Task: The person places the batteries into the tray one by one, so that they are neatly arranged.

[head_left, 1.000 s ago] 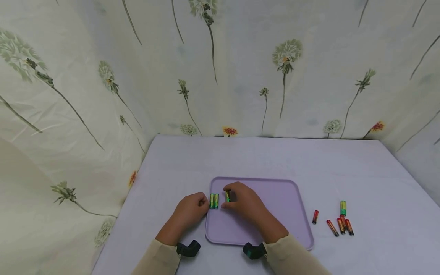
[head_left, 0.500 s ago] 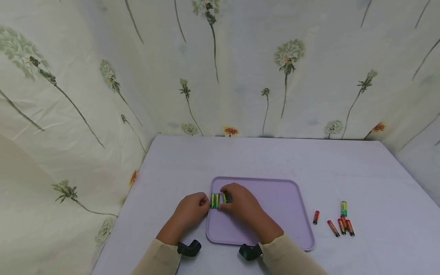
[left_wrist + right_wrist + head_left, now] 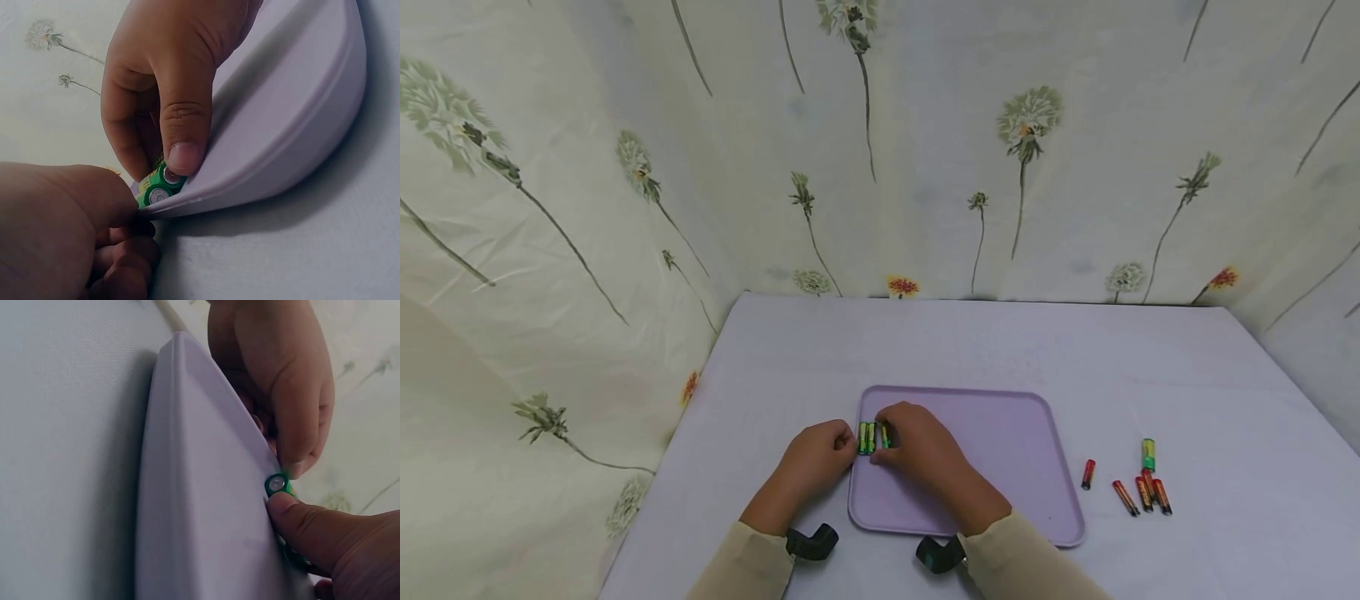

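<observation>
On the lilac tray (image 3: 992,467), two green batteries (image 3: 867,438) lie side by side along the left wall. My right hand (image 3: 928,450) pinches another green battery (image 3: 886,437) between thumb and fingers, just right of that pair and roughly parallel to it. At the tray's left rim is my left hand (image 3: 816,458), its thumb over the edge and its other fingers curled outside, gripping it. Seen from the left wrist, the battery ends (image 3: 157,195) sit between both thumbs, close against the rim. The right fingers partly hide the held battery.
Right of the tray, several red batteries (image 3: 1125,497) lie on the white-covered table (image 3: 970,342), one (image 3: 1088,474) apart from the others. A thicker green-and-yellow battery (image 3: 1148,454) lies behind the cluster. A flowered curtain (image 3: 925,167) hangs behind the table.
My right hand has slid left with its green battery, narrowing the gap to the two lying by the wall. The left hand has stayed at the rim.
</observation>
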A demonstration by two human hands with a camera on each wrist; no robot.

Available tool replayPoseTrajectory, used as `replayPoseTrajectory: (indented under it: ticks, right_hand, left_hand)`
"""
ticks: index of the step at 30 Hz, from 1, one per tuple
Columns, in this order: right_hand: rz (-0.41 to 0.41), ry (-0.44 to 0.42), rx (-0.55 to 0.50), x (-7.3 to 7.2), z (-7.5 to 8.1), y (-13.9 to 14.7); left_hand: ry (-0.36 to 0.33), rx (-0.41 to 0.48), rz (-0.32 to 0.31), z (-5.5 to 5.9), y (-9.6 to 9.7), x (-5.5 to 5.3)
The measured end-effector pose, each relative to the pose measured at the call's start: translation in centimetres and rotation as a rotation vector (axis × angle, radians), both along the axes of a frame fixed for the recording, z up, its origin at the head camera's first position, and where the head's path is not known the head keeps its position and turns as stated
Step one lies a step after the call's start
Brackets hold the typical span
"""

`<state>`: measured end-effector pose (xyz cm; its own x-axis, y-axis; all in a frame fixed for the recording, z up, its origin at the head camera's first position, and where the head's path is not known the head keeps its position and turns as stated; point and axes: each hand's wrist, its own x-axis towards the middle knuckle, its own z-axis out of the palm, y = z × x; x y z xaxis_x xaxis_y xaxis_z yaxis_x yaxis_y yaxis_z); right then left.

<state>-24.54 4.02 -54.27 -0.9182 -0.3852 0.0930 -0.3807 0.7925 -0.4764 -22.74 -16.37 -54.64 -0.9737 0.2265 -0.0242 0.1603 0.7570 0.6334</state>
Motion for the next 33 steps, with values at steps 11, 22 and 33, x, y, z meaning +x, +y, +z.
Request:
replayPoseTrajectory:
  ticks: [11,22,33]
  right_hand:
    - [0.016,0.044,0.027,-0.38,-0.26,-0.53]
    - [-0.004,0.028,0.041,-0.02,-0.42,-0.61]
    - [-0.007,0.015,0.045,0.38,-0.24,-0.42]
  left_hand:
    - [0.004,0.001,0.005,0.0,0.09,-0.29]
    - [0.006,-0.005,-0.003,0.37,0.18,0.15]
    - [-0.011,0.001,0.003,0.22,0.32,0.32]
